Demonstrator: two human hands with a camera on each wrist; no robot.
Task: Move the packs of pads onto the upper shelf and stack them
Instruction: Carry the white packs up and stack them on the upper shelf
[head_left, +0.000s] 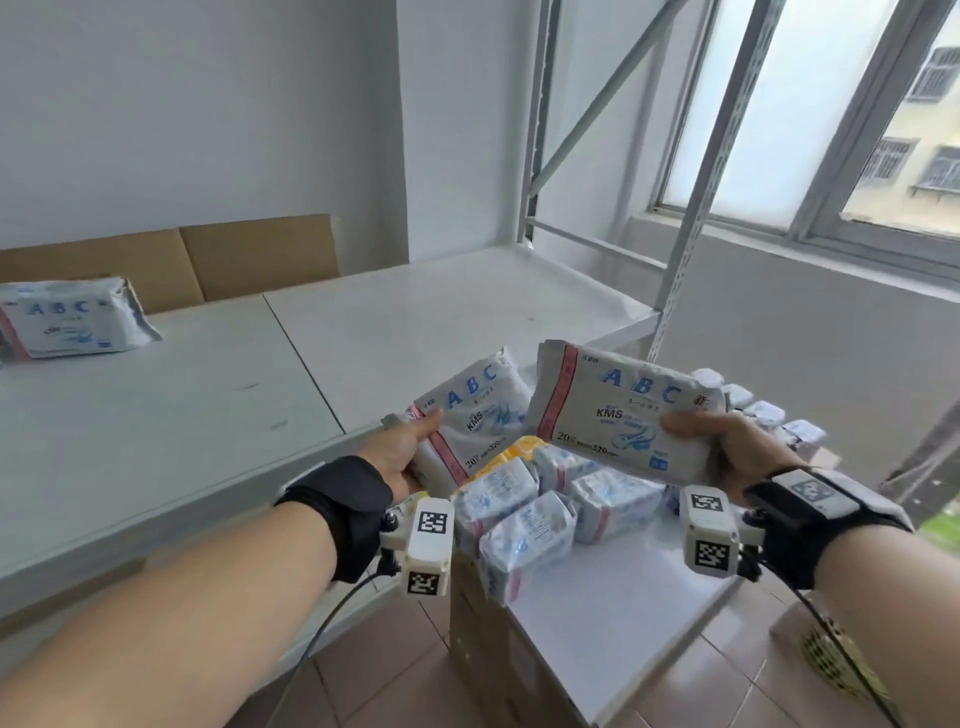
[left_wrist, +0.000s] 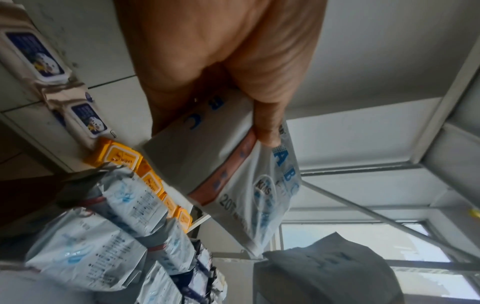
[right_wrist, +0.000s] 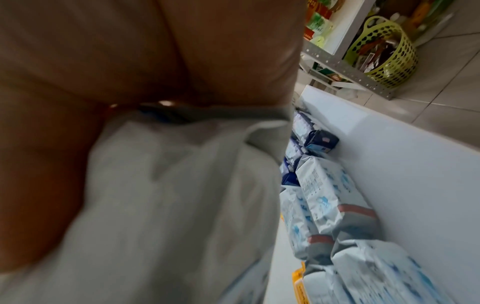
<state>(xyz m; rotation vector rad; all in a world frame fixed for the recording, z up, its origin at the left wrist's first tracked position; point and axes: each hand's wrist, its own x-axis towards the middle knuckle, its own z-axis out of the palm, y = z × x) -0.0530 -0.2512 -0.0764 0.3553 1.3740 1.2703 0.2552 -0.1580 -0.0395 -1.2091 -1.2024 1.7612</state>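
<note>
I have a pack of pads in each hand, both held in the air over the low shelf (head_left: 623, 613) where the remaining packs (head_left: 524, 525) lie in a heap. My left hand (head_left: 397, 452) pinches the left pack (head_left: 475, 421) at its near end, thumb on top, the pack's long axis pointing up and away to the right. My right hand (head_left: 727, 447) clamps the right pack (head_left: 623, 415) by its near right edge, thumb on the printed face, long axis running left to right and roughly level.

What matters for the next move: the stack on the upper shelf (head_left: 78, 319) sits at the far left, well apart from both hands, so the left hand is the nearer one and I judge its pack should go first. The upper shelf (head_left: 218, 395) is a smooth white board, slightly scuffed, with cardboard (head_left: 249, 260) propped against the wall behind it. To the right stands the rack's metal upright (head_left: 691, 249) and a window (head_left: 810, 104).
</note>
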